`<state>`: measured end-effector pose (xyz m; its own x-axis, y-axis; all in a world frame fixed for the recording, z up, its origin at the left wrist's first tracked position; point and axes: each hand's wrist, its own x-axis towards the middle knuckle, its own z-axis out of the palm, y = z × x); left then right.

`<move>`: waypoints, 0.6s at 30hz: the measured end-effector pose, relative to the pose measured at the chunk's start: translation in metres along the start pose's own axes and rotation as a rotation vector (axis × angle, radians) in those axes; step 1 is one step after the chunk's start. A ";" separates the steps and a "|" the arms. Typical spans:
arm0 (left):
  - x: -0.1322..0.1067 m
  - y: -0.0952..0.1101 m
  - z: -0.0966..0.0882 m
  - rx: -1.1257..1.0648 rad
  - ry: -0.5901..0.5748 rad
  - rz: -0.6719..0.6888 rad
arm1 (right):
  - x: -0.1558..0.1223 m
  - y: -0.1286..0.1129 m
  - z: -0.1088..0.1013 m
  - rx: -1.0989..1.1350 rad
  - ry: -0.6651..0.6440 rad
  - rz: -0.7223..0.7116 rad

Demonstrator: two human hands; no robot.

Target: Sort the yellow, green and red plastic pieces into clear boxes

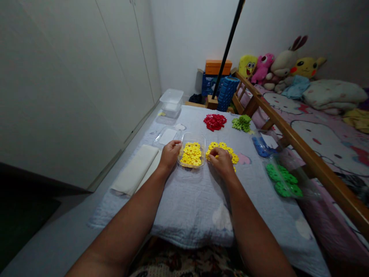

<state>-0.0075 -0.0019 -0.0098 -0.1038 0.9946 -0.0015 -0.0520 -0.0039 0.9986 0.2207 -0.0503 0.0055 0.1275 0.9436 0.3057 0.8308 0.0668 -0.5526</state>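
Observation:
In the head view, my left hand [171,154] grips the left rim of a clear plastic box [203,149] standing on the table. Inside it lie many yellow flower-shaped pieces [190,154]. To the box's right, a loose heap of similar yellow flower pieces [229,151] is spread on the cloth. My right hand [221,161] is over the near left of that heap, thumb and fingers pinched at a yellow piece at its edge. The fingers partly cover that piece and the heap behind. A clear lid [167,135] lies behind my left hand.
Red pieces [215,122] and light green pieces [242,122] are heaped toward the back. At right are clear boxes of blue pieces [261,147] and green pieces [284,181], beside a wooden bed rail [288,115]. Folded cream cloth [135,169] lies left; stacked clear boxes [172,100] stand behind.

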 end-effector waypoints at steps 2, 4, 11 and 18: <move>-0.001 0.002 0.001 -0.012 0.001 -0.003 | 0.001 -0.002 -0.004 0.073 0.067 -0.026; -0.003 0.004 0.002 -0.027 -0.001 -0.004 | 0.000 -0.006 -0.009 0.128 0.140 -0.062; -0.004 0.005 0.002 -0.030 0.005 -0.003 | -0.007 -0.030 -0.013 0.189 0.225 -0.205; -0.003 0.006 0.003 -0.037 0.002 -0.012 | -0.007 -0.039 -0.002 0.023 0.124 -0.253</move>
<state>-0.0048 -0.0051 -0.0037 -0.1052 0.9944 -0.0132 -0.0900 0.0037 0.9959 0.1887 -0.0597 0.0263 -0.0160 0.8493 0.5276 0.8323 0.3037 -0.4636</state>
